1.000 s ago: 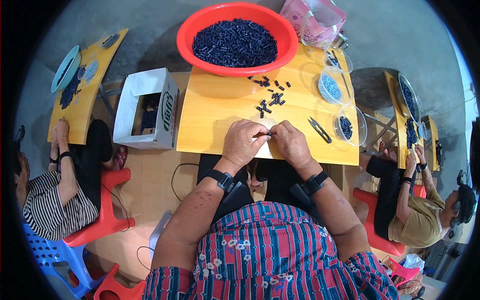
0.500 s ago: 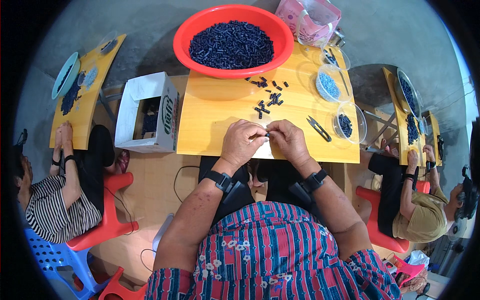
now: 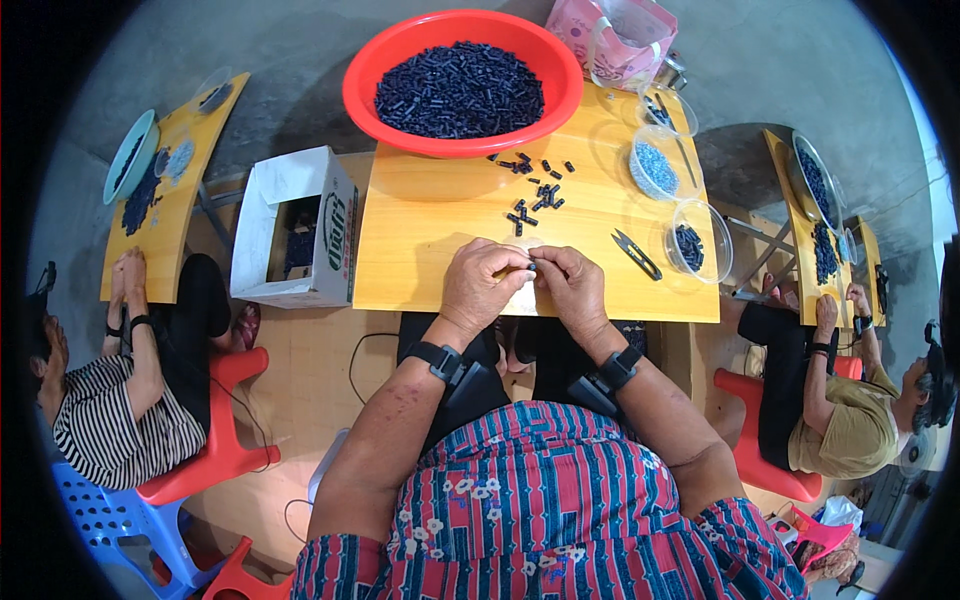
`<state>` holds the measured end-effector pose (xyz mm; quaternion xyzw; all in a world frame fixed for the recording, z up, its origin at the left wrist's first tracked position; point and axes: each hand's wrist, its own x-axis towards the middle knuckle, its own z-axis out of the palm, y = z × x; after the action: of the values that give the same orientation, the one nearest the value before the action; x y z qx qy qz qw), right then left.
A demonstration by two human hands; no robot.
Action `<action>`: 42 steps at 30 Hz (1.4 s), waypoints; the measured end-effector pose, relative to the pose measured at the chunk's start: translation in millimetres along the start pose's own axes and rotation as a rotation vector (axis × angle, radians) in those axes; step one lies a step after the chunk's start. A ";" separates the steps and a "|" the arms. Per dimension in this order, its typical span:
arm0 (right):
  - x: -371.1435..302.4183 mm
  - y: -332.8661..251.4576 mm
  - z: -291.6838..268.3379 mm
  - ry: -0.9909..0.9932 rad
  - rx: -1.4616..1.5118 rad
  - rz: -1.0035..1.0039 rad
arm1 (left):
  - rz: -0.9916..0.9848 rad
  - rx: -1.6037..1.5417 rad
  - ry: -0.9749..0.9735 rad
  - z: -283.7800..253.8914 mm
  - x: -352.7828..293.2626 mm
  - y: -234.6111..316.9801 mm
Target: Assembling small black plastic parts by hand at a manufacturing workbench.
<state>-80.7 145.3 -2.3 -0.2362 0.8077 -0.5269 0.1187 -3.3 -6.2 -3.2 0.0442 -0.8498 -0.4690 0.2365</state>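
Observation:
My left hand [image 3: 482, 283] and my right hand [image 3: 570, 285] meet above the near edge of the yellow table [image 3: 420, 220]. Between their pinched fingertips is a small dark cylindrical piece [image 3: 532, 266], mostly covered by the fingers. Both hands are closed on it. Just beyond them lie several loose dark cylindrical pieces [image 3: 545, 197]. To the right of my right hand rests a pair of black thread snips [image 3: 637, 256]. Beside the snips stands a clear round tub [image 3: 722, 262] with more dark pieces inside.
A red basin [image 3: 362, 110] heaped with dark pieces sits at the far side. Blue beads [image 3: 655, 168] fill another clear tub, behind which is a tub of small tools [image 3: 668, 108]. A pink bag [image 3: 620, 45] stands at the back. Left of the table is a white carton [image 3: 262, 235]; co-workers sit either side.
My right hand has shifted slightly left and down, closer to my left fingertips. The small dark piece stays between the fingers.

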 end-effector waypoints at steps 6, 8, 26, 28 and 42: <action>-6.0 14.1 17.9 0.150 -0.039 -0.103 | -0.027 -0.002 0.000 1.6 -0.3 -0.1; -6.9 12.2 17.2 0.139 -0.047 -0.093 | -0.014 0.011 0.004 2.0 -0.9 -1.9; -2.5 4.3 10.2 0.081 -0.008 -0.108 | -0.026 0.057 0.042 5.4 -0.7 -2.9; -1.9 3.9 8.9 0.058 0.030 -0.072 | -0.052 0.035 0.039 5.8 -0.8 -2.5; 5.8 1.7 -9.2 -0.060 0.421 0.191 | -0.015 0.127 0.000 5.0 0.2 2.0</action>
<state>-90.1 150.2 0.3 -0.1441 0.6947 -0.6631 0.2386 -5.4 -1.3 -3.8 0.0656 -0.8776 -0.4157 0.2295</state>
